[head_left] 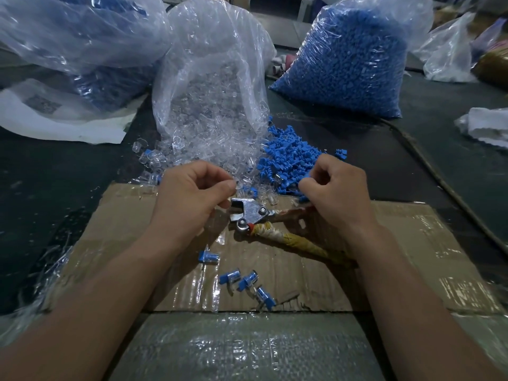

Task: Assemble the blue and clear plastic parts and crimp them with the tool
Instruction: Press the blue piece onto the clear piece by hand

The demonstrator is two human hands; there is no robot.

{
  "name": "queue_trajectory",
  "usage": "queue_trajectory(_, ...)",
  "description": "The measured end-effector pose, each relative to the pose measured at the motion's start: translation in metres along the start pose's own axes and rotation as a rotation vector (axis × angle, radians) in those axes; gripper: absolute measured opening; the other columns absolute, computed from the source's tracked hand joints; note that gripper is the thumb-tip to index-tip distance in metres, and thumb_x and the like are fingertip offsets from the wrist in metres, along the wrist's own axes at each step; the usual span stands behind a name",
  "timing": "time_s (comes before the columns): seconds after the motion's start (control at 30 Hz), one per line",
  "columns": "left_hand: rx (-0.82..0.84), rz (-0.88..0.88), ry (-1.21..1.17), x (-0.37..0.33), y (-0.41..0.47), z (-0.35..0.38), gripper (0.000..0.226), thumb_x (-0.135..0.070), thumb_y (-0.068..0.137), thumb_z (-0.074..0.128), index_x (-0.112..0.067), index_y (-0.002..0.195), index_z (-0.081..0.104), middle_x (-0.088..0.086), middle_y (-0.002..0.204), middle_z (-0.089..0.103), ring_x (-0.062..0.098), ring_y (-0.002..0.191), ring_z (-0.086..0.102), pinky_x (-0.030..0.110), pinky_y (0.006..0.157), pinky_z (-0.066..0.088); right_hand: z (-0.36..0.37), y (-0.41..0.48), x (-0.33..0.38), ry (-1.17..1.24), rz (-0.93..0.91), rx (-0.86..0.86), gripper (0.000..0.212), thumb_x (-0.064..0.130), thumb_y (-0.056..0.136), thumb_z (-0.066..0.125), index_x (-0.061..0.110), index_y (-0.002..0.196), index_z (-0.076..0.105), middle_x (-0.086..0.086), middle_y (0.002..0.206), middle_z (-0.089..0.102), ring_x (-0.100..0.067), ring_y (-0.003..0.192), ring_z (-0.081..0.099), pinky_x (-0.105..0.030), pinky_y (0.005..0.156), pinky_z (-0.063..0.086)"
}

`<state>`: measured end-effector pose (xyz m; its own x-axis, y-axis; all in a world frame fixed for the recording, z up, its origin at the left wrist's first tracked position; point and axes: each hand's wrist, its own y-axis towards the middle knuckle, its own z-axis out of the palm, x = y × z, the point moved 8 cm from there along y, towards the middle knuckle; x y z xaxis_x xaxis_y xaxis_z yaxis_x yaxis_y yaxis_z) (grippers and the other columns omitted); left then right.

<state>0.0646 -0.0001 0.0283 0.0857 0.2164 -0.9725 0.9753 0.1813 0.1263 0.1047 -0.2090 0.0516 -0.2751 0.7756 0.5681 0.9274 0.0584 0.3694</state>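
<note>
Above the tool (248, 213), left fingers (220, 188) pinch clear part (238, 185), right fingers (312, 185) pinch blue part (307, 175).

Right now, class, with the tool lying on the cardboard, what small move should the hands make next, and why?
The left hand seems to pinch a clear part, the right hand a blue part, not yet joined; the crimp tool lies unheld between them. So probably push the two parts together first.
</note>
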Motion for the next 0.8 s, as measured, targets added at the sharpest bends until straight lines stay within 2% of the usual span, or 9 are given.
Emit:
queue_trajectory(0.1, 0.009, -0.008, -0.002, 0.001, 0.000, 0.001, 0.017, -0.005, 0.079, 0.068, -0.020, 0.071, 0.063, 0.000, 0.065, 0.067, 0.004, 0.052, 0.062, 0.011, 0.044, 0.044, 0.001, -0.002, -0.001, 0.001, 0.026, 0.028, 0.029, 0.011, 0.069, 0.063, 0.016, 0.053, 0.040, 0.003, 0.052, 0.042, -0.009, 0.050, 0.035, -0.028, 0.050, 0.031)
queue_trajectory(0.17, 0.011, -0.009, -0.010, 0.001, 0.000, 0.001, 0.017, -0.005, 0.078, 0.068, -0.019, 0.071, 0.063, 0.001, 0.065, 0.068, 0.004, 0.052, 0.062, 0.010, 0.044, 0.043, 0.003, -0.002, -0.002, 0.017, 0.041, 0.044, 0.030, 0.009, 0.068, 0.064, 0.016, 0.051, 0.039, -0.002, 0.057, 0.051, -0.015, 0.054, 0.045, -0.030, 0.051, 0.037)
queue_trajectory(0.23, 0.017, -0.007, -0.016, 0.000, 0.000, 0.001, 0.016, -0.004, 0.078, 0.068, -0.019, 0.071, 0.063, 0.000, 0.064, 0.067, 0.003, 0.051, 0.061, 0.010, 0.045, 0.043, 0.002, -0.002, -0.002, 0.047, 0.043, 0.032, 0.030, 0.008, 0.067, 0.064, 0.015, 0.050, 0.040, -0.010, 0.068, 0.060, -0.024, 0.067, 0.056, -0.036, 0.059, 0.045)
queue_trajectory(0.3, 0.024, -0.009, -0.026, -0.001, -0.001, 0.002, 0.016, -0.004, 0.078, 0.068, -0.018, 0.071, 0.064, -0.002, 0.062, 0.067, 0.002, 0.050, 0.061, 0.010, 0.045, 0.043, 0.001, -0.002, -0.002, 0.070, 0.049, 0.023, 0.029, 0.008, 0.066, 0.065, 0.014, 0.051, 0.041, -0.011, 0.070, 0.061, -0.027, 0.070, 0.059, -0.041, 0.061, 0.048)
queue_trajectory(0.37, 0.028, -0.017, -0.040, -0.001, -0.001, 0.002, 0.016, -0.003, 0.078, 0.068, -0.017, 0.071, 0.064, -0.002, 0.059, 0.067, 0.003, 0.049, 0.061, 0.010, 0.044, 0.043, 0.002, -0.003, -0.004, 0.066, 0.060, 0.028, 0.025, 0.010, 0.067, 0.066, 0.014, 0.054, 0.045, -0.005, 0.063, 0.058, -0.019, 0.061, 0.055, -0.034, 0.057, 0.048)
queue_trajectory(0.47, 0.037, -0.031, -0.056, 0.000, -0.002, 0.003, 0.014, -0.004, 0.077, 0.068, -0.016, 0.072, 0.064, -0.002, 0.060, 0.067, 0.004, 0.050, 0.061, 0.010, 0.044, 0.043, 0.003, -0.004, -0.003, 0.097, 0.056, 0.037, 0.024, 0.014, 0.070, 0.070, 0.020, 0.063, 0.048, 0.007, 0.059, 0.051, -0.005, 0.052, 0.044, -0.015, 0.049, 0.037)
queue_trajectory(0.6, 0.064, -0.043, -0.079, -0.001, -0.003, 0.006, 0.017, -0.002, 0.077, 0.067, -0.019, 0.077, 0.066, -0.004, 0.061, 0.069, 0.002, 0.049, 0.061, 0.011, 0.045, 0.045, 0.007, -0.008, 0.008, 0.268, 0.059, 0.118, 0.018, 0.028, 0.070, 0.077, 0.027, 0.070, 0.060, 0.007, 0.061, 0.060, 0.002, 0.056, 0.054, -0.010, 0.051, 0.043)
queue_trajectory(0.73, 0.090, -0.055, -0.099, -0.001, -0.003, 0.009, 0.015, -0.001, 0.077, 0.066, -0.016, 0.075, 0.065, -0.006, 0.058, 0.068, 0.003, 0.048, 0.062, 0.012, 0.042, 0.044, 0.012, -0.016, 0.026, 0.453, 0.060, 0.194, 0.014, 0.041, 0.061, 0.068, 0.028, 0.065, 0.064, 0.015, 0.058, 0.063, 0.001, 0.045, 0.055, -0.011, 0.045, 0.044)
queue_trajectory(0.8, 0.093, -0.074, -0.127, 0.001, -0.004, 0.010, 0.015, 0.000, 0.077, 0.066, -0.015, 0.074, 0.065, -0.003, 0.059, 0.069, 0.005, 0.049, 0.063, 0.014, 0.043, 0.046, 0.016, -0.019, 0.032, 0.502, 0.040, 0.219, 0.008, 0.038, 0.063, 0.068, 0.032, 0.069, 0.065, 0.015, 0.059, 0.064, 0.000, 0.048, 0.057, -0.012, 0.048, 0.046)
